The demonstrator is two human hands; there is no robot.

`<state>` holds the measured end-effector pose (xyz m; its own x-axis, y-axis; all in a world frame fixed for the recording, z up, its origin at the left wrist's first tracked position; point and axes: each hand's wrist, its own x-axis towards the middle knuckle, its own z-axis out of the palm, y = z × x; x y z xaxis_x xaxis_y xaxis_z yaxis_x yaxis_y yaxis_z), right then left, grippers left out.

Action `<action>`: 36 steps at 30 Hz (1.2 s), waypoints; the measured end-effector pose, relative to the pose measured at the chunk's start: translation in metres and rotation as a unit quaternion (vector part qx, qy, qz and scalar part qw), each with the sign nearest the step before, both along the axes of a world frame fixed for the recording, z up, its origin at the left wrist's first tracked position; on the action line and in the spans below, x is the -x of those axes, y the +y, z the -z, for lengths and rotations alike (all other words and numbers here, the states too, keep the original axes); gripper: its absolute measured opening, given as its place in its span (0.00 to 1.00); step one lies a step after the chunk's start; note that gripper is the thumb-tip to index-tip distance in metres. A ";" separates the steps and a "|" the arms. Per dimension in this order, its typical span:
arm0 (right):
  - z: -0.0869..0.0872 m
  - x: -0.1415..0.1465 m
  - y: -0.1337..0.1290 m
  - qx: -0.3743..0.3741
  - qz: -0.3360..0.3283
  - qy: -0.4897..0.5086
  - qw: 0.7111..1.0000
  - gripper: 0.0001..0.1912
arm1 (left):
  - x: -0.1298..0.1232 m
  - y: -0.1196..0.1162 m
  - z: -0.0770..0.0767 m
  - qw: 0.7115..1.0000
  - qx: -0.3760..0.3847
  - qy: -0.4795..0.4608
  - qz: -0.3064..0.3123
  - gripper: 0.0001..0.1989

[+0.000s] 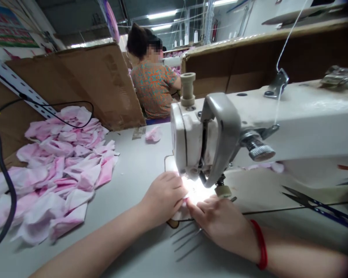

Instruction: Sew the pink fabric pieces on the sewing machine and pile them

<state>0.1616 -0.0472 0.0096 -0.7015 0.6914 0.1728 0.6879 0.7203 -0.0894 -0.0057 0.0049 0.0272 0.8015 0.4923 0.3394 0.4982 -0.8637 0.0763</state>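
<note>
Working at a sewing machine (208, 131), a person's left hand (162, 199) and right hand (223, 227) close narrowly on a small pink fabric piece (182, 211), pinching it between their fingers in the glare of the machine's light. A large heap of pink fabric pieces (60, 166) waits on the table (133, 173) to the left, one loose piece (153, 135) lying apart from it. Scissors (313, 202) rest at right. Whether any piece is finished cannot be told.
</note>
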 end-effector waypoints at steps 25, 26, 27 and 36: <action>-0.010 -0.015 0.010 0.043 0.055 0.010 0.998 0.13 | -0.005 -0.006 0.004 0.998 -0.021 -0.011 -0.063 0.10; -0.010 -0.015 0.010 0.040 0.059 0.010 0.997 0.12 | -0.004 -0.005 0.005 0.998 -0.017 -0.015 -0.060 0.10; -0.011 -0.014 0.010 0.040 0.064 0.006 0.997 0.12 | -0.004 -0.004 0.005 0.998 -0.009 -0.019 -0.058 0.09; -0.024 -0.012 0.006 0.122 0.103 -0.034 0.987 0.10 | -0.007 -0.008 0.005 0.995 0.051 -0.011 -0.079 0.08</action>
